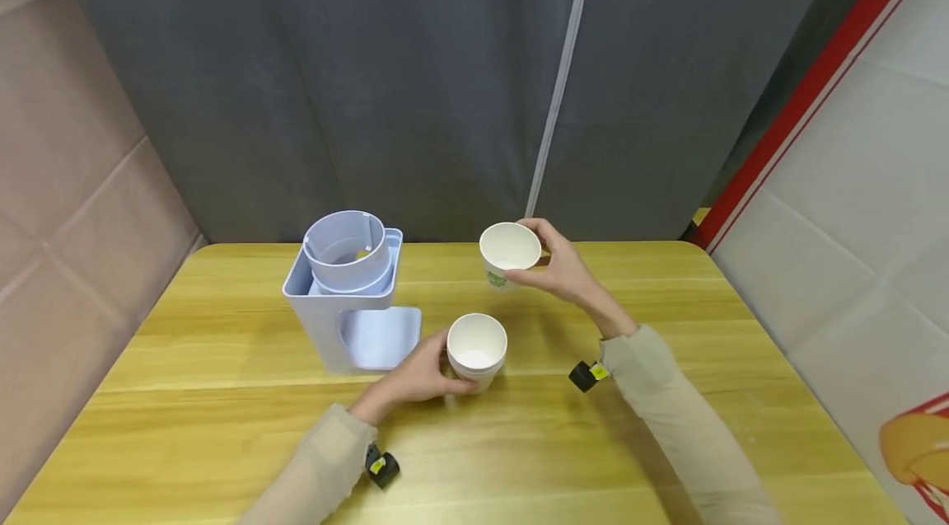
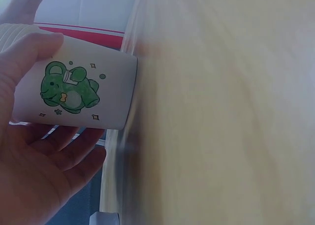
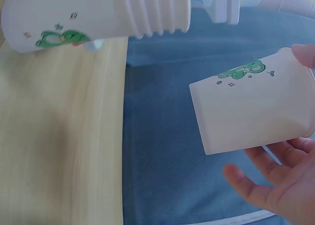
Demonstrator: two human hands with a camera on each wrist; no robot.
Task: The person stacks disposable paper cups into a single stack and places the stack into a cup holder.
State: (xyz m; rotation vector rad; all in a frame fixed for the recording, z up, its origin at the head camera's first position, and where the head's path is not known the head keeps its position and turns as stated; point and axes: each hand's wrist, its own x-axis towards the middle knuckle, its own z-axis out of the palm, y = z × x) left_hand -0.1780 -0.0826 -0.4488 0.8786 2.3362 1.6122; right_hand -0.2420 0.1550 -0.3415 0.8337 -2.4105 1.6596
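Observation:
A stack of white paper cups [image 1: 477,344], several rims nested together, is in the left hand [image 1: 417,372] near the middle of the table. Its thumb and fingers curl around the stack's sides. The left wrist view shows a green cartoon animal printed on the outer cup [image 2: 74,84], whose base is at or close to the tabletop. Farther back and to the right, the right hand [image 1: 558,265] grips a white paper cup [image 1: 510,249] between thumb and fingers. That cup [image 3: 251,107] is raised and tilted, apart from the stack, with green print on its side.
A pale lilac plastic stand [image 1: 326,327] with a round, open-topped container [image 1: 344,241] sits left of the stack. Its flat base plate [image 1: 381,337] extends toward the left hand. A grey curtain [image 1: 415,80] hangs behind the wooden table [image 1: 519,459].

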